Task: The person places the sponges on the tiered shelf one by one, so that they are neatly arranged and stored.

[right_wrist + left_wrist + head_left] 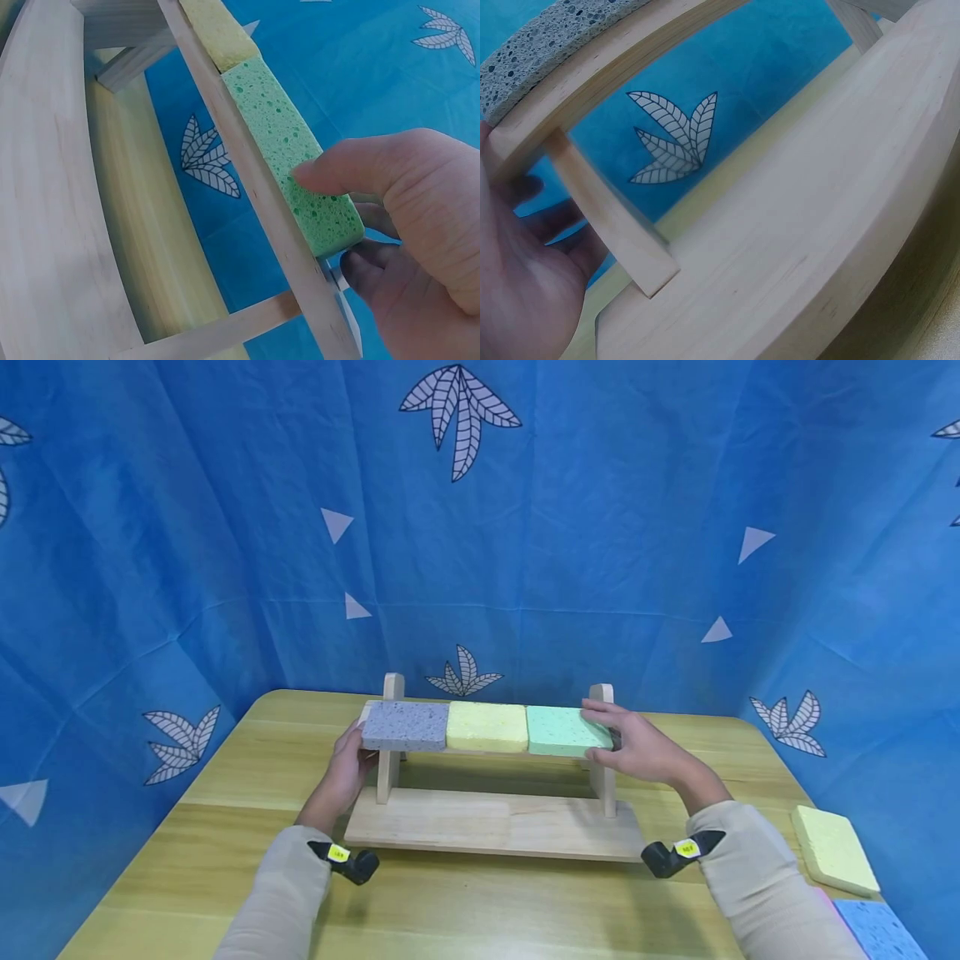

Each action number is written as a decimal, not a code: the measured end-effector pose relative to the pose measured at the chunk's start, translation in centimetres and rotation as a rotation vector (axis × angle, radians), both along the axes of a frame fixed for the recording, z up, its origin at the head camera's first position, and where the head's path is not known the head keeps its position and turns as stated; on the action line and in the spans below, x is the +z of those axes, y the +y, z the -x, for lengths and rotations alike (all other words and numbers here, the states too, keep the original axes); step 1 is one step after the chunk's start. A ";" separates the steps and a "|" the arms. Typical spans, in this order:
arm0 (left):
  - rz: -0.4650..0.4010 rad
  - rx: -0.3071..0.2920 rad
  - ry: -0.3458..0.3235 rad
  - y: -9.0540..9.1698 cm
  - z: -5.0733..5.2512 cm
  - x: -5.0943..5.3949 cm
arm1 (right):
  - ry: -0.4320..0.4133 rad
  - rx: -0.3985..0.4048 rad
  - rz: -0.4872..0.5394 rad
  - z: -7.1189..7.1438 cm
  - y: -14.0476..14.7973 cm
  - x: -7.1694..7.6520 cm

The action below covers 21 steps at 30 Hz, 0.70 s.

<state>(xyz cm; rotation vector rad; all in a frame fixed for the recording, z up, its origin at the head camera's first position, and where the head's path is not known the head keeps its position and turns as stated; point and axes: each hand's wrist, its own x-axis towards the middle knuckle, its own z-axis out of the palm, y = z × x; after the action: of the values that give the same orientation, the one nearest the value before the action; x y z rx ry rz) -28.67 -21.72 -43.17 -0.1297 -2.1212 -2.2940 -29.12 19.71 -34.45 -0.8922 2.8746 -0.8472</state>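
A wooden two-tier rack [495, 822] stands on the table, with three sponges in a row along its upper board. At the left lies a speckled purple-grey sponge [406, 725], in the middle a yellow sponge [487, 727], at the right a mint-green sponge [566, 731]. My left hand [349, 767] grips the left end of the upper board beside the purple-grey sponge; its fingers reach under and behind the board in the left wrist view. With thumb and fingers, my right hand [637, 745] holds the right end of the green sponge, the thumb on its front side.
On the table's right side lie another yellow sponge [835, 850] and a blue sponge [879, 930], with a pink edge showing beside the blue one. A blue curtain [480, 568] with leaf prints hangs behind and around the wooden table [465, 902].
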 end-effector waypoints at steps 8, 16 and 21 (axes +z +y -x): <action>-0.012 -0.014 -0.004 0.0 -0.1 0.1 | -0.024 -0.025 0.039 -0.2 0.4 -0.2; 0.003 -0.013 0.000 0.0 -0.1 0.1 | -0.053 -0.064 0.089 -0.9 1.9 -0.1; 0.026 -0.016 -0.007 0.1 -0.1 0.3 | -0.055 -0.092 0.129 -1.6 3.4 -0.4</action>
<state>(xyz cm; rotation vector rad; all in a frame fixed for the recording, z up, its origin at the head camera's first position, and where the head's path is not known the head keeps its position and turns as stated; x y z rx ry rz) -28.59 -21.66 -42.88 -0.1395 -2.1618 -2.2796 -27.49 23.14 -34.89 -0.7371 2.8605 -1.0593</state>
